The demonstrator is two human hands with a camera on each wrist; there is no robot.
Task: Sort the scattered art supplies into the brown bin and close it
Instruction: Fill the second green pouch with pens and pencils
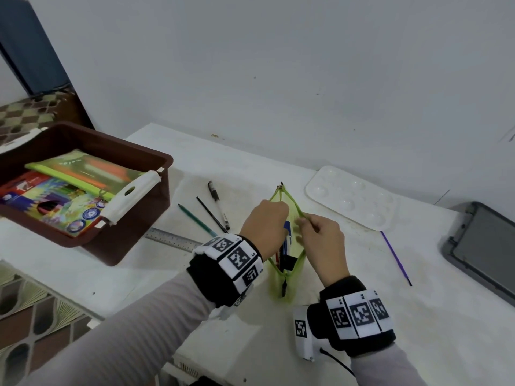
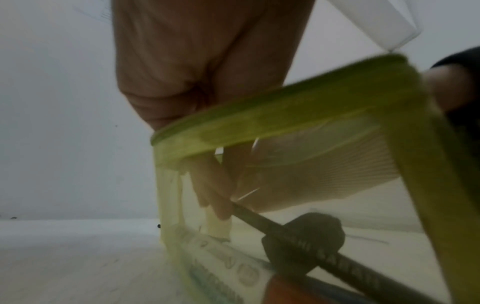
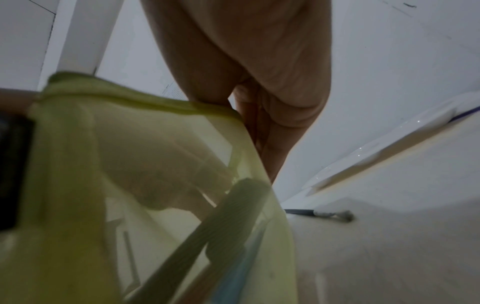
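A green mesh pencil pouch (image 1: 276, 288) stands unzipped on the white table. My left hand (image 1: 264, 221) reaches into its mouth; in the left wrist view its fingertips (image 2: 215, 197) pinch the end of a dark pencil (image 2: 298, 232) inside the pouch (image 2: 285, 115). My right hand (image 1: 306, 221) pinches the right rim and holds the mouth open, as the right wrist view shows at the pouch edge (image 3: 233, 115). A blue marker (image 1: 287, 238) and other pens stick up inside. The brown bin (image 1: 164, 160) sits open at the left, holding a coloured-pencil box (image 1: 50, 201) and a green folder (image 1: 83, 171).
On the table lie a black pen (image 1: 218, 204), a thin black pencil (image 1: 211, 214), a green pencil (image 1: 196, 220) and a metal ruler (image 1: 172, 239). A white palette (image 1: 351, 197), a purple brush (image 1: 395, 257) and a grey lid (image 1: 485, 246) are to the right.
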